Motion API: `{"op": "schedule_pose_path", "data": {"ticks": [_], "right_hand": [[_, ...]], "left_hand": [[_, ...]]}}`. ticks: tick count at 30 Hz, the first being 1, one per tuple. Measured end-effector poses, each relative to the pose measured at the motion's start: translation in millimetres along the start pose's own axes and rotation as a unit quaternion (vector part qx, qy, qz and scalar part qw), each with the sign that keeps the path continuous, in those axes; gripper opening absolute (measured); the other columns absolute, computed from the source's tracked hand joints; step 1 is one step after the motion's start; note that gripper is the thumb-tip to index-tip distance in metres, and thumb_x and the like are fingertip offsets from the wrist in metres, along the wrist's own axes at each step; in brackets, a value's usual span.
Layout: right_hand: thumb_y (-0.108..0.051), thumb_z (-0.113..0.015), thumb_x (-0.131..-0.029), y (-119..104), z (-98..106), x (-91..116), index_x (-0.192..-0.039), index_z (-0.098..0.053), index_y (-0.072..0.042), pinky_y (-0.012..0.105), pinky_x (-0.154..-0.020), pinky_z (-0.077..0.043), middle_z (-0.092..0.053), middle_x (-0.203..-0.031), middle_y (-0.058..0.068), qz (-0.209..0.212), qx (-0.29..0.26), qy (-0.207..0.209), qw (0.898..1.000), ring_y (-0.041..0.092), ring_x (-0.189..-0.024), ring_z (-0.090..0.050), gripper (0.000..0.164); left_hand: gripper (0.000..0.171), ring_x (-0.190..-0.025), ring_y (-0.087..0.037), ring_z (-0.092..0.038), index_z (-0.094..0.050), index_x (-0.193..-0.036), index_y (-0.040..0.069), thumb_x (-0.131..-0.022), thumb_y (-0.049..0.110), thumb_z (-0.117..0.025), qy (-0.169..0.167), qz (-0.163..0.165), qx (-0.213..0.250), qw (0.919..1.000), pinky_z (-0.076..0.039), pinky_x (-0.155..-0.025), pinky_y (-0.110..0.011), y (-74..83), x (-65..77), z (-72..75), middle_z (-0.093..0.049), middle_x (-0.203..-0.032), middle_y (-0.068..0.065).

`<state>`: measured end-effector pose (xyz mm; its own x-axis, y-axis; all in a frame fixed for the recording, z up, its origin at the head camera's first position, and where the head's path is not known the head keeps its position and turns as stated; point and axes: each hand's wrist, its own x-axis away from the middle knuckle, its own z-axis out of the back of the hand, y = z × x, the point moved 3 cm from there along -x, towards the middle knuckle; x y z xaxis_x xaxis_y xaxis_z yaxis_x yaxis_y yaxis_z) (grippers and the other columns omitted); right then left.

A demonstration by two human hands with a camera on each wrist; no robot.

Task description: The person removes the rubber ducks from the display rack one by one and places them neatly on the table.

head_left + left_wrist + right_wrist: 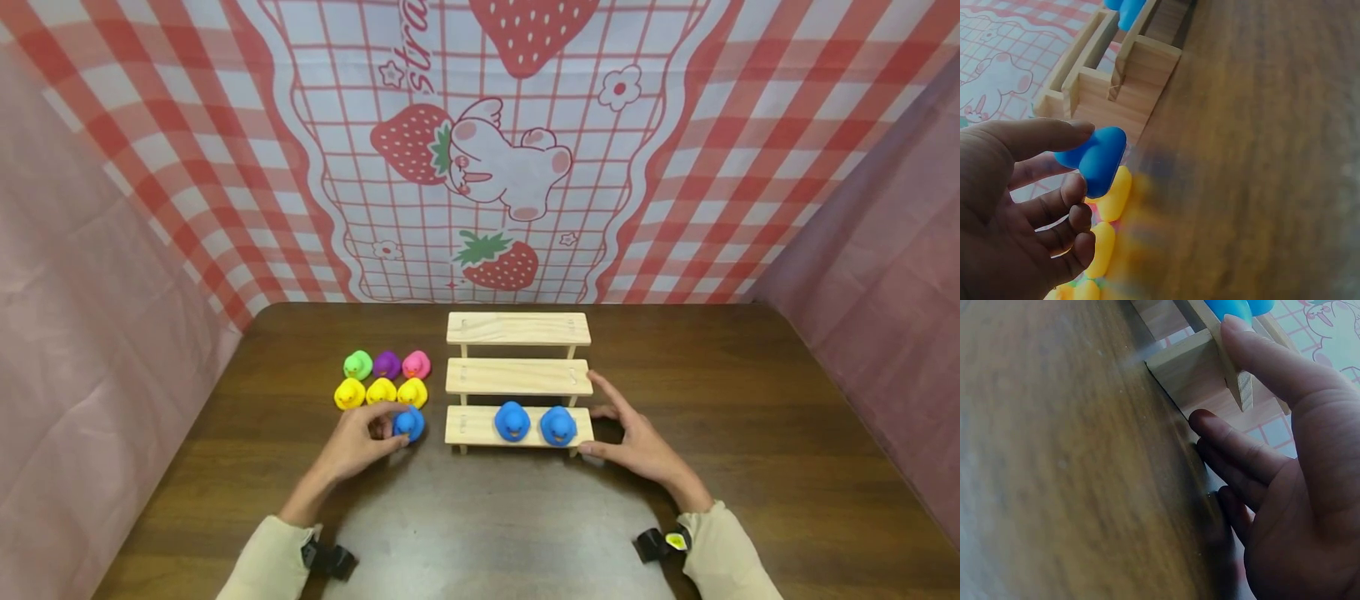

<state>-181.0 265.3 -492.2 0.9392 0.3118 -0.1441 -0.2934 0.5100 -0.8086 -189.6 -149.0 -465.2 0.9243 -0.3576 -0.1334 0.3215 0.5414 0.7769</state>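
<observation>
My left hand [358, 442] pinches a blue rubber duck [409, 425] between thumb and fingers, left of a three-tier wooden rack [517, 377]. In the left wrist view that duck [1105, 161] is held by its sides. Two more blue ducks, one near the middle [512, 422] and one toward the right end [558, 427], sit on the rack's lowest tier. My right hand [639, 442] is at the rack's right end, fingers spread. Its thumb touches the edge of a tier, and the other fingers extend beside the side panel [1191, 369], holding nothing.
Behind the left hand stand two rows of ducks: green [357, 366], purple [386, 366] and pink [416, 365] at the back, three yellow [381, 391] in front. A patterned cloth [517, 167] hangs behind the brown table [495, 517].
</observation>
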Motion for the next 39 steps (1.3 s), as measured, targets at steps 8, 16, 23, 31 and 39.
{"op": "schedule_pose_path", "data": {"ticks": [8,16,23,31,39], "right_hand": [[-0.021,-0.084,-0.081,-0.7,0.0,-0.1,-0.160,-0.019,-0.032,0.072,-0.106,-0.029,-0.066,-0.131,0.017,-0.002,0.000,-0.001,1.000,0.007,-0.114,-0.062,0.102],[-0.020,-0.084,-0.080,-2.2,0.4,0.3,-0.160,-0.020,-0.030,0.070,-0.106,-0.031,-0.064,-0.134,0.017,0.005,0.000,0.001,1.000,0.004,-0.113,-0.061,0.103],[-0.020,-0.084,-0.080,-2.0,0.6,0.3,-0.160,-0.020,-0.030,0.070,-0.106,-0.032,-0.071,-0.121,0.015,0.004,0.006,0.001,1.000,0.007,-0.113,-0.062,0.103],[-0.020,-0.084,-0.080,-1.9,0.7,0.2,-0.160,-0.020,-0.030,0.070,-0.106,-0.031,-0.069,-0.125,0.016,0.005,0.003,0.002,1.000,0.007,-0.113,-0.062,0.103],[-0.020,-0.085,-0.080,-1.9,0.5,0.4,-0.160,-0.021,-0.028,0.070,-0.106,-0.032,-0.067,-0.129,0.016,0.012,0.005,0.004,1.000,0.017,-0.114,-0.065,0.103]], "left_hand": [[0.035,-0.060,0.000,-0.048,-0.069,-0.114,-0.003,-0.081,0.005,-0.079,-0.007,0.008,0.003,0.9999,-0.043,-0.056,-0.019,-1.8,1.0,-4.7,-0.060,-0.069,-0.002],[0.035,-0.060,-0.001,-0.047,-0.070,-0.113,-0.002,-0.080,0.004,-0.079,-0.009,0.018,-0.002,0.9998,-0.042,-0.055,-0.019,-3.6,1.1,-6.2,-0.059,-0.068,-0.002],[0.036,-0.059,-0.002,-0.047,-0.069,-0.114,-0.002,-0.080,0.004,-0.080,-0.009,0.022,0.001,0.9997,-0.041,-0.054,-0.019,-6.2,1.8,-6.8,-0.058,-0.066,-0.002],[0.038,-0.060,-0.002,-0.047,-0.069,-0.115,-0.001,-0.079,0.005,-0.080,-0.013,0.027,-0.001,0.9995,-0.042,-0.055,-0.019,-6.1,2.0,-6.3,-0.059,-0.068,-0.001],[0.042,-0.060,-0.002,-0.047,-0.068,-0.118,0.000,-0.079,0.009,-0.082,-0.005,0.017,0.012,0.9998,-0.041,-0.055,-0.019,-1.2,3.7,-0.9,-0.057,-0.069,0.000]]}}
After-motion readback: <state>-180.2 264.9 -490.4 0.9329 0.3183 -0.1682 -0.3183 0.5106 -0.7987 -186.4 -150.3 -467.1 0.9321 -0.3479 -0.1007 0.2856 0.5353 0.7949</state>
